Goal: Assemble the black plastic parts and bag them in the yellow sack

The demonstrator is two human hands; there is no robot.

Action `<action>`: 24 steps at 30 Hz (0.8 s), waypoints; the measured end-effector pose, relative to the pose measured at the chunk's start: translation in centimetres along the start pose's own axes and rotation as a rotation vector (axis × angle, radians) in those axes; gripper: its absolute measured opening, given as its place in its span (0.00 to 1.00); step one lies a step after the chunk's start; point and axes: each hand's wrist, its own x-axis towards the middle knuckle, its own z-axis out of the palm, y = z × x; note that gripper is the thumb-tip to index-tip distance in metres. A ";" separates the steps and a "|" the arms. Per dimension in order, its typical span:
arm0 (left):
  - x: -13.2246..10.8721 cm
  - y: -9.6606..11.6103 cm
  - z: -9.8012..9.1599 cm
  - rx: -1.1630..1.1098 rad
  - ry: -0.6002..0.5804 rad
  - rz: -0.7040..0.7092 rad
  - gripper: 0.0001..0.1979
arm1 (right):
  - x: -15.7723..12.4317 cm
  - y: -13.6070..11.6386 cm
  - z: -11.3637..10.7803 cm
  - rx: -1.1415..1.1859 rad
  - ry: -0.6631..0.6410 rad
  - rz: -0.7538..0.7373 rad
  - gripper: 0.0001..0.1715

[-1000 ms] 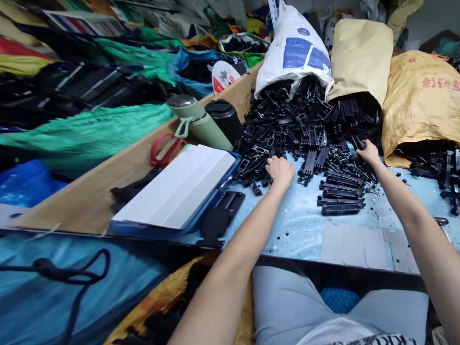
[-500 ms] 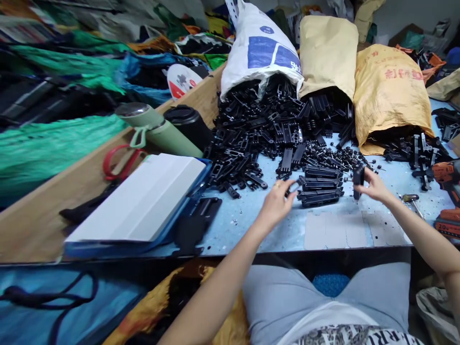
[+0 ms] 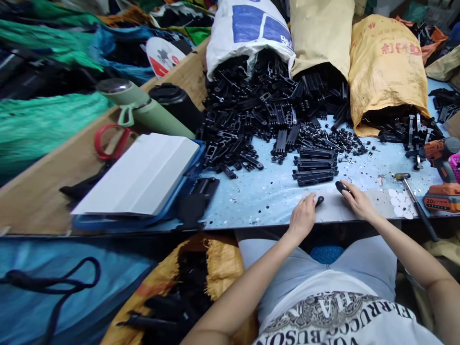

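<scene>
My left hand [image 3: 302,214] is over the table's front edge, its fingers closed on a small black plastic part [image 3: 319,201] whose rounded end sticks out to the right. To the right of it, my right hand [image 3: 358,200] grips a longer black plastic piece [image 3: 343,187] by one end, above a grey cardboard strip [image 3: 328,211]. The two parts are apart. Just beyond my hands lies a neat stack of long black plastic parts [image 3: 315,166]. My fingers hide much of both held pieces.
Heaps of loose black parts [image 3: 247,120] spill from a white sack [image 3: 251,33], a tan sack [image 3: 321,38] and a yellow sack [image 3: 390,67]. A hammer [image 3: 419,206] and an orange cordless drill [image 3: 443,172] lie right. A white box [image 3: 140,175] and green bottle [image 3: 154,112] stand left.
Both hands have come back from beside the stack to the table's front edge, over the cardboard. The piece in my right hand has tipped from upright to slanting. The view has shifted downward.
</scene>
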 end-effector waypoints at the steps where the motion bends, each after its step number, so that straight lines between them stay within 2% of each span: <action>1: 0.4 0.2 0.0 -0.002 0.008 -0.038 0.17 | 0.4 -0.2 0.0 0.117 -0.003 0.052 0.27; 3: 1.2 0.6 0.0 0.023 -0.007 -0.085 0.20 | 0.9 -0.6 0.2 0.286 -0.025 0.132 0.27; 6: 1.8 1.1 -0.1 0.024 -0.072 -0.072 0.16 | 1.2 -0.7 0.5 0.449 -0.041 0.229 0.28; 11: 2.5 1.3 -0.9 -0.195 -0.071 -0.124 0.12 | 1.2 -0.8 0.6 0.723 -0.083 0.353 0.30; 15: 3.3 2.0 -2.1 -0.410 -0.061 -0.064 0.11 | 1.2 -1.6 1.0 0.864 -0.110 0.371 0.32; 17: 3.6 2.5 -2.6 -0.455 -0.076 -0.099 0.10 | 1.2 -2.1 1.3 0.900 -0.108 0.367 0.33; 20: 3.6 3.3 -3.0 -0.510 -0.060 -0.142 0.15 | 1.2 -2.8 1.7 0.945 -0.086 0.353 0.35; 24: 3.5 3.8 -3.3 -0.612 0.003 -0.080 0.19 | 0.9 -3.0 1.5 0.917 -0.071 0.296 0.36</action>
